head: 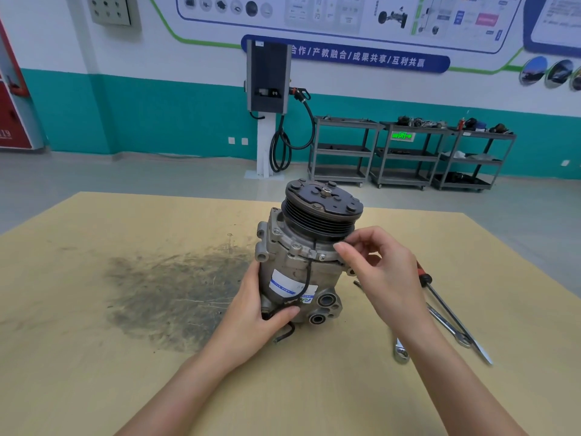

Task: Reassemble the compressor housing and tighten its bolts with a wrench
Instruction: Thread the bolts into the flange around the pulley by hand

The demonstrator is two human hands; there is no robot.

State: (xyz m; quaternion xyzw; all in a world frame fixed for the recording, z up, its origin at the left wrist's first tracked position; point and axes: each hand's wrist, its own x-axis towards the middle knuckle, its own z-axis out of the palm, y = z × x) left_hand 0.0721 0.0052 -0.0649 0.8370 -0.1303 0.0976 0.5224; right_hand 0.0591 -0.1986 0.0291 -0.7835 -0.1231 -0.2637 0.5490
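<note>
A grey metal compressor (301, 265) stands on the table, tilted away from me, with its black ribbed pulley (322, 209) on top. My left hand (257, 313) grips the lower housing, thumb across the front by a black wire. My right hand (382, 269) is at the right side of the housing flange under the pulley, fingertips curled together at the rim; whether they pinch a bolt is hidden. Bolt heads (322, 257) show along the flange. A wrench (448, 325) lies on the table to the right.
The yellow-brown table (125, 388) has a dark greasy stain (176, 294) left of the compressor. A red-handled screwdriver (452, 313) and a ratchet head (401, 352) lie beside the wrench. Beyond the table stand a charging post (267, 89) and grey shelf carts (408, 152).
</note>
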